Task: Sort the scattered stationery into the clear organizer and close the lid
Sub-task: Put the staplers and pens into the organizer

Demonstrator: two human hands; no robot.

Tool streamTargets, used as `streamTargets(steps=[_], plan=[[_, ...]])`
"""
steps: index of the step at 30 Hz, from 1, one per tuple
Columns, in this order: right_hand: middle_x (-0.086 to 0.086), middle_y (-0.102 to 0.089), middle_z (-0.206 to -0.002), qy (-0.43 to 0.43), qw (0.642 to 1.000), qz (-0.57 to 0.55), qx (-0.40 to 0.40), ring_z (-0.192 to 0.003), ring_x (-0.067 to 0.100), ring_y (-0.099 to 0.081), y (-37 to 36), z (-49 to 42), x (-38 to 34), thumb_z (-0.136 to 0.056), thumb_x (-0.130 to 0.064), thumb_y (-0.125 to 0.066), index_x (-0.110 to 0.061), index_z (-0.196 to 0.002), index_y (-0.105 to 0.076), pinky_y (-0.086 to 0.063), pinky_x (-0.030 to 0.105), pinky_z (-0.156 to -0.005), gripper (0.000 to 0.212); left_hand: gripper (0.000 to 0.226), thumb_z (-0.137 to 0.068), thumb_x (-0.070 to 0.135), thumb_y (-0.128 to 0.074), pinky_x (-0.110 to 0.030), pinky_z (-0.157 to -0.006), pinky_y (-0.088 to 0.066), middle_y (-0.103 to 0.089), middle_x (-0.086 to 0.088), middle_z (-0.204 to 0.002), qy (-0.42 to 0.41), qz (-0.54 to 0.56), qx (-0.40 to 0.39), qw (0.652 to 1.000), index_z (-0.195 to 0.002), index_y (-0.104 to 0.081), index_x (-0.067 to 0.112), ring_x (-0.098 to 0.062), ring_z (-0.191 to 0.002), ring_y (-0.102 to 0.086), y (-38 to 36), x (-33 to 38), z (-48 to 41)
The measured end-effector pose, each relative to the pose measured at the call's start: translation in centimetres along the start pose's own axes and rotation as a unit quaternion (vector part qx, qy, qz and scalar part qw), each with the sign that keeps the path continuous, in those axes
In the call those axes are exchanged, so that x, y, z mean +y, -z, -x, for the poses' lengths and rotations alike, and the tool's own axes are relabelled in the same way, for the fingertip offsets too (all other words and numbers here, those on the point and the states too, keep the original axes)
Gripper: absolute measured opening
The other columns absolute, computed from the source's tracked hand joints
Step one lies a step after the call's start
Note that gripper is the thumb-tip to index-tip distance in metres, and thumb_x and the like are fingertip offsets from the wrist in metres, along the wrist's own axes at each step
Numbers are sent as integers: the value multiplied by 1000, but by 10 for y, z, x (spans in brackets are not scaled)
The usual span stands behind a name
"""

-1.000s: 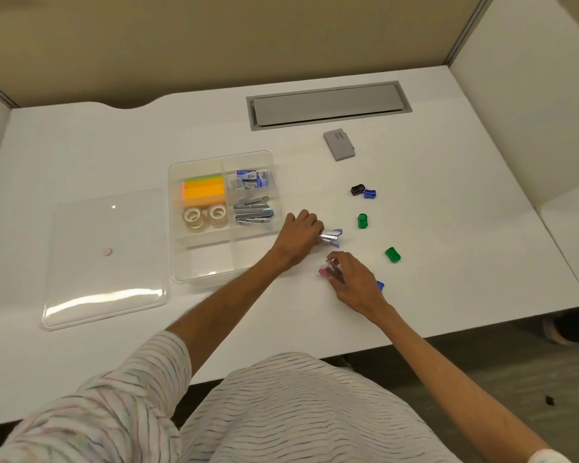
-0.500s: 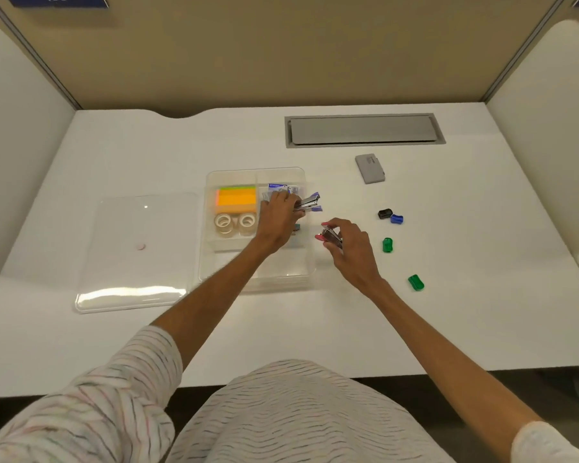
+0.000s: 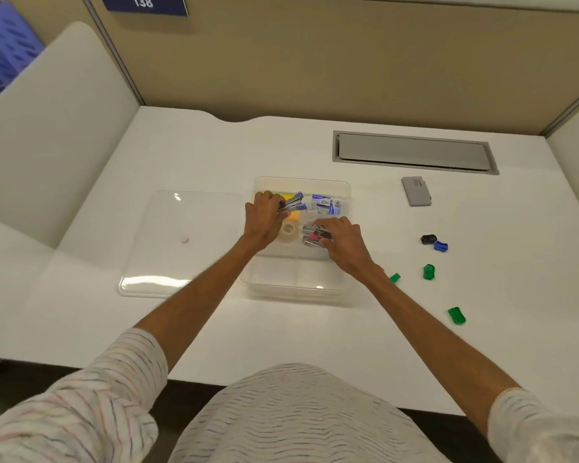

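A white surface (image 3: 181, 155) has a grey cable hatch (image 3: 413, 152) set in at the far right. Behind it stands a beige partition (image 3: 315, 61) — its blue sign (image 3: 144, 3), far left, reads 138.

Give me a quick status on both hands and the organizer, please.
Left hand grips blue stapler over organizer. Right hand holds pink stapler inside it. Lid off, lying alongside. Small coloured pieces loose on desk.

Clear organizer (image 3: 301, 289): orange-yellow notes (image 3: 295, 216), blue-white staple boxes (image 3: 326, 203) inside; blue-silver stapler (image 3: 293, 201), pink-silver stapler (image 3: 315, 236) over it. Right of organizer: 3 green sharpeners (image 3: 428, 272), black sharpener (image 3: 428, 239), blue sharpener (image 3: 441, 245), grey case (image 3: 416, 191). Left of organizer: clear lid (image 3: 181, 262). Sleeves (image 3: 97, 412) white, thin multicolour stripes.
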State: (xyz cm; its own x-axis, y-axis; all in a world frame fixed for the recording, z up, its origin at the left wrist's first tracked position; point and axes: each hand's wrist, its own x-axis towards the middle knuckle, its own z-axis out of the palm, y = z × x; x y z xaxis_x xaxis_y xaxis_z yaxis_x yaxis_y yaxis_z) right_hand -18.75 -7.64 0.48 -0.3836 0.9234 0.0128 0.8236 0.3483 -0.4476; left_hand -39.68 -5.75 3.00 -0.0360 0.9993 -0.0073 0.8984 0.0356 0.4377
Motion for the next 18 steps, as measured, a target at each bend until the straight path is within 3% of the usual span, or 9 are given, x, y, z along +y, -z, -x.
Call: streamTargets(steps=[5, 11, 18], plan=[[4, -54, -137, 19, 1000, 16, -19, -124, 25, -49, -12, -1, 0, -96, -16, -53, -19, -135, -52, -34, 39, -94, 39, 30, -94, 30, -56, -41, -92, -35, -56, -8, -119, -19, 5, -12, 1000, -119, -60, 15, -27, -118, -44, -4, -1, -3], [11, -54, -134, -19, 998, 5, 56, -121, 29, -51, -4, -5, 8, -94, -6, -51, -12, -130, -55, -41, 42, -92, 37, 31, -92, 34, -58, -40, -90, -35, -58, -5, -116, -50, -25, -34, 998, -118, -62, 18, -26, -117, -45, -21, 13, -6], [7, -56, -130, -91, 990, -35, 105, -114, 25, -55, 2, 0, 23, -91, -2, -52, -14, -124, -56, -43, 39, -90, 35, 31, -92, 29, -57, -42, -90, -37, -58, -4, -122, -82, -72, -56, 992, -122, -59, 19, -26, -118, -45, -48, 37, -4]])
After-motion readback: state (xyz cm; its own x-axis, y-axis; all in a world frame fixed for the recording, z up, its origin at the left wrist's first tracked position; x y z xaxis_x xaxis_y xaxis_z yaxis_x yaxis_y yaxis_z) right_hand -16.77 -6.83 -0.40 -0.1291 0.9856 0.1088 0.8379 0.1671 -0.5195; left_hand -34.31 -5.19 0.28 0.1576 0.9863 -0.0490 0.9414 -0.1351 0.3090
